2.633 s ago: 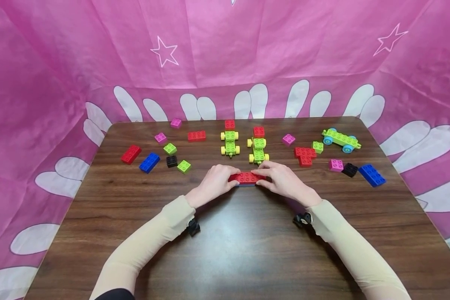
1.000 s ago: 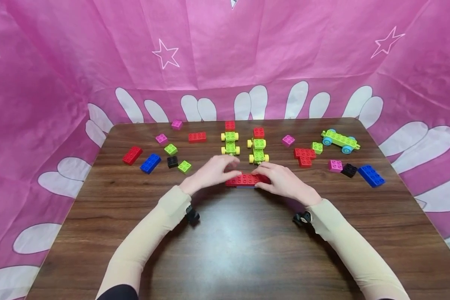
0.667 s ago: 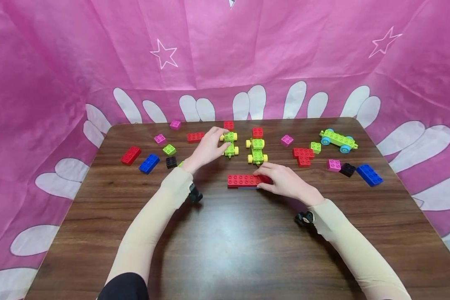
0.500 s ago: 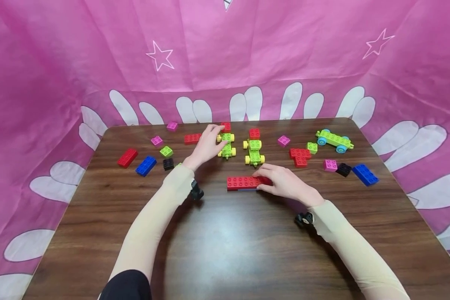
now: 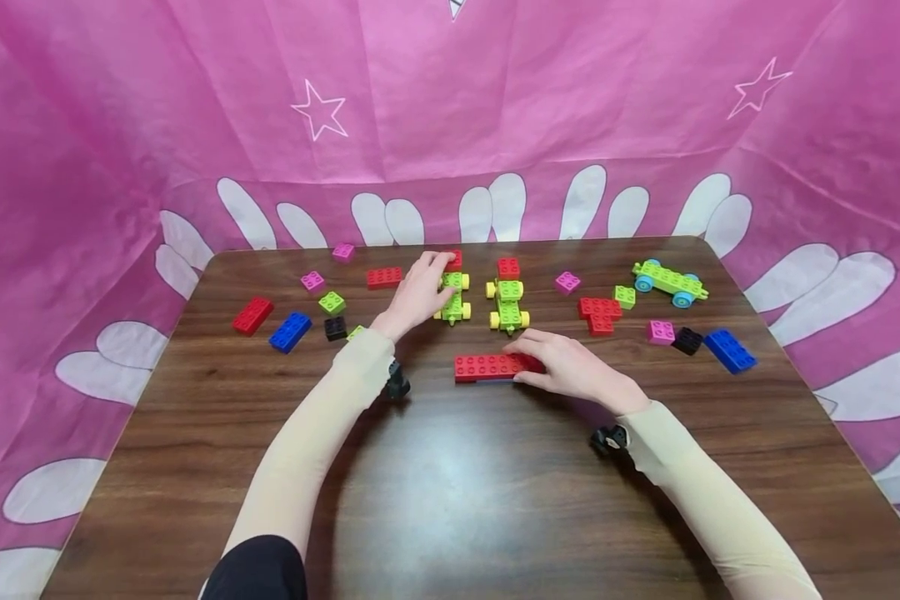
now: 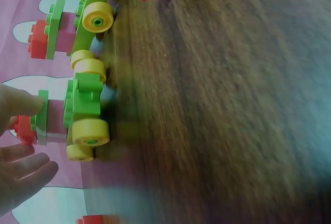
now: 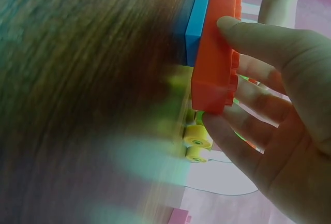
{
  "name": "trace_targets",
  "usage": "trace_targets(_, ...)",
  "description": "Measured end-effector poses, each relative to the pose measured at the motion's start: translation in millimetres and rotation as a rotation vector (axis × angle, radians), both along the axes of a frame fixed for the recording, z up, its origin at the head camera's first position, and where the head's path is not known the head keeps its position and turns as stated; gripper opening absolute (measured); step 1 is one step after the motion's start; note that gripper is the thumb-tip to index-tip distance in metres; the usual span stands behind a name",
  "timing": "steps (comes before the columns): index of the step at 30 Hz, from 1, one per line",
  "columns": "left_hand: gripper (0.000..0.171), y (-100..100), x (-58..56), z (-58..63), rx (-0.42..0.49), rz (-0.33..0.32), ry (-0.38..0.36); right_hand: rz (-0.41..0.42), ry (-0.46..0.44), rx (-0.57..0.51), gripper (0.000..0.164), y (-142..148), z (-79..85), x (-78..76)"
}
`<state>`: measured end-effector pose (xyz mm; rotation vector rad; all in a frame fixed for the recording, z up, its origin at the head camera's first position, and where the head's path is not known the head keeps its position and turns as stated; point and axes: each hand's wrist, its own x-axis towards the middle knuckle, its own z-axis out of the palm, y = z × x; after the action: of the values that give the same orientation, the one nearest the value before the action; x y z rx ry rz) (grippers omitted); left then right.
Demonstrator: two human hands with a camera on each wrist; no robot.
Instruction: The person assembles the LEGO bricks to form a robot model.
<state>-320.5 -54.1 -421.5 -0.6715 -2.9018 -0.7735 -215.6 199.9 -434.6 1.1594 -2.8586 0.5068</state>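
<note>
Head: left car beyond red bar, long axes crosswise
Left grip: pinching car
Right grip: holding bar

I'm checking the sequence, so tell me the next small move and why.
Probably have the left hand draw the left yellow-wheeled car nearer the long red bar while the right hand steadies that bar. The left thumb and fingers are around the car's upper part, the right hand grips one end of the bar, and car and bar stand apart.
</note>
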Motion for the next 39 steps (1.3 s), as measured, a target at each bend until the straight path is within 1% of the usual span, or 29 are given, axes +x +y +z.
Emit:
trace_targets(3, 0.055, -2, 3.8, 1.8, -0.011, -0.008, 0.0, 0.002, -0.005, 0.001, 0.039, 1, 0.6, -0.4)
trace_targets(9, 0.053, -5, 12.9, 5.3, -0.032, -0.027, 0.004, 0.001, -0.054, -0.009, 0.041, 3, 2.9, -1.3)
trace_targets(16, 0.054, -7, 17.3, 6.7, -0.075, -0.036, 0.013, 0.016, -0.016, 0.011, 0.036, 1, 4.4, -1.8)
trace_targets(22, 0.054, -8, 17.7, 6.9, -0.103, -0.005, 0.024, 0.014, -0.02, 0.019, 0.036, 0, 3.3, -2.7)
trace_targets(27, 0.06, -9, 17.1, 5.4, -0.118, 0.013, 0.033, 0.036, -0.02, 0.017, 0.035, -1, 3.3, -3.8)
trace_targets(31, 0.064, -9, 17.0, 5.0, -0.099, 0.022, 0.017, 0.063, -0.002, 0.014, 0.035, -2, 3.1, -3.8)
trace_targets(33, 0.064, -10, 16.3, 5.8, -0.074, 0.029, 0.005, 0.072, 0.006, 0.007, 0.034, -2, 3.1, -3.9)
trace_targets(37, 0.059, -8, 12.4, 8.2, -0.036, 0.059, -0.014, 0.086, 0.014, -0.009, 0.034, 0, 4.5, -3.5)
trace_targets(39, 0.057, -8, 9.6, 9.4, -0.031, 0.078, -0.012, 0.092, 0.007, -0.014, 0.033, 1, 5.5, -3.3)
